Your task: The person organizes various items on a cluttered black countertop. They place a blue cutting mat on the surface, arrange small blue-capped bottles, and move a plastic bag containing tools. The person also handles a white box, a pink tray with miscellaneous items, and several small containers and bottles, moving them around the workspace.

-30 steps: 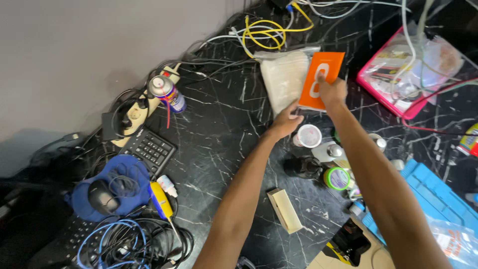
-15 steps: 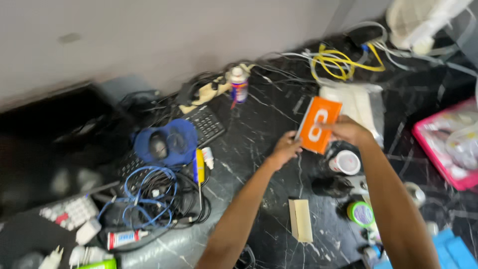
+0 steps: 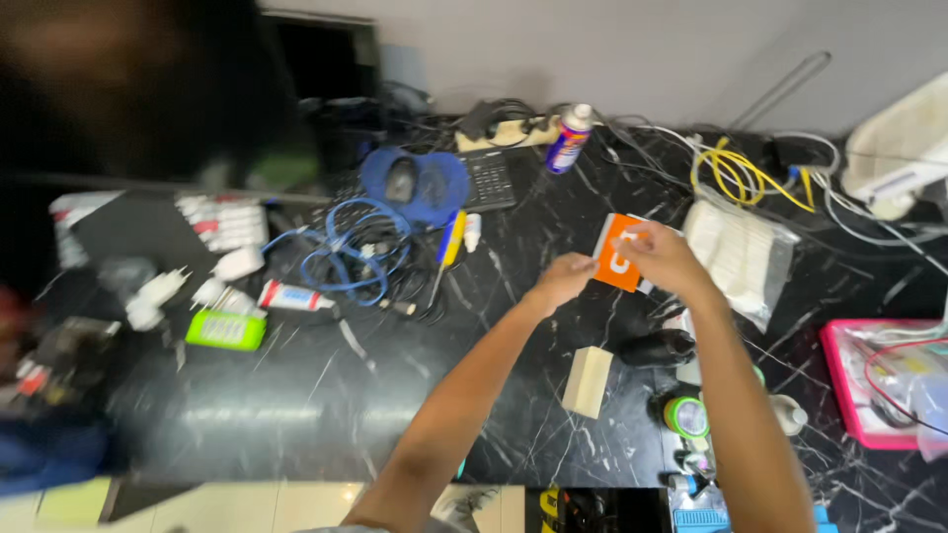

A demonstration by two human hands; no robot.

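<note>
Item: orange packet (image 3: 618,265), raised above the black marble surface (image 3: 494,336). I am pinching it with my right hand (image 3: 664,259), while my left hand (image 3: 561,281) is closing on its edge; gripping evenly is advisable.

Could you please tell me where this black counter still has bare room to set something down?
Bare marble lies between the green box and the beige block. The back, around the blue cable and yellow cable, is crowded.

Pink tray (image 3: 839,385) cut off — left clutter (image 3: 59,336) blurred.
</note>
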